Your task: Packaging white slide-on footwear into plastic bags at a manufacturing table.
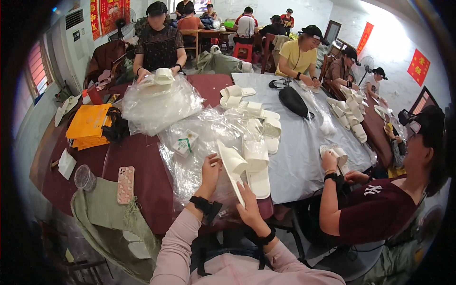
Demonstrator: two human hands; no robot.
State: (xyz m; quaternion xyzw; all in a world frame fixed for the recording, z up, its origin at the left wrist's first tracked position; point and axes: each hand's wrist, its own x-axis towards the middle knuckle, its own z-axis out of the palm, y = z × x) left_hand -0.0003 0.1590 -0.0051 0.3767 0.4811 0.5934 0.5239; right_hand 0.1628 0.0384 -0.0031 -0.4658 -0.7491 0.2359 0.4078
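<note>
A white slide slipper (232, 164) is held tilted over the table's near edge. My right hand (249, 209) grips its lower end, with fingers along the side of the sole. My left hand (210, 172) is beside the slipper's left edge, its fingers curled in; whether they pinch anything is too small to see. Just right of the held slipper, another white slipper (257, 164) lies on the table. More white slippers (232, 100) form a row behind it. Clear plastic bags (187, 164) spread left of my hands, with a small white-and-green packet (185, 144) on them.
At left lie orange bags (90, 124), a phone in a pink case (125, 185), a clear plastic cup (84, 177) and green cloth (104, 204). A black bag (293, 101) rests across the table. A co-worker (380, 204) handles a slipper close on my right; others sit farther back.
</note>
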